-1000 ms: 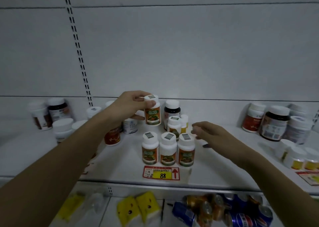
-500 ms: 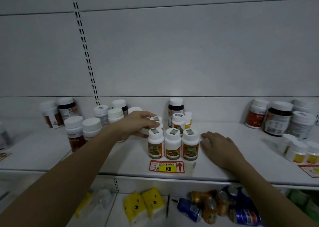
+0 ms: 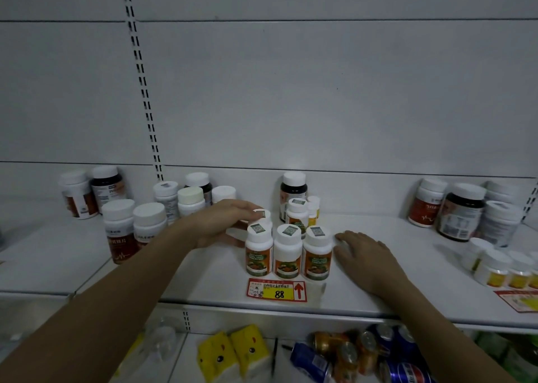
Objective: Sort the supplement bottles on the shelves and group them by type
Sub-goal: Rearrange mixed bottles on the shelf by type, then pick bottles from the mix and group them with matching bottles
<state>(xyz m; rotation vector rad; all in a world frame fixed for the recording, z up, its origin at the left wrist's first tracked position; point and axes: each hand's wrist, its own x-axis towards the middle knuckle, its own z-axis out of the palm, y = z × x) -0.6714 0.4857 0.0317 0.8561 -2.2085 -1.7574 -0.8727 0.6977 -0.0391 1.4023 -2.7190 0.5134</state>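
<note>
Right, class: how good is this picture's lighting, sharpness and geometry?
Head view: dim, bluish light; the shelf edge bows from wide-angle distortion; soft shadows trail the bottles; the left hand and price tag look fairly sharp, while the cans below blur.

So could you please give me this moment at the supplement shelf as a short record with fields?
setting: white shop shelf with a price tag at its front edge
front row: three orange-label bottles standing side by side
left hand: grips a fourth bottle just behind the row's left end
right hand: lies flat on the shelf, right of the row; contact with the row unclear
left cluster: mixed white-capped bottles
right cluster: red-label and dark bottles
</note>
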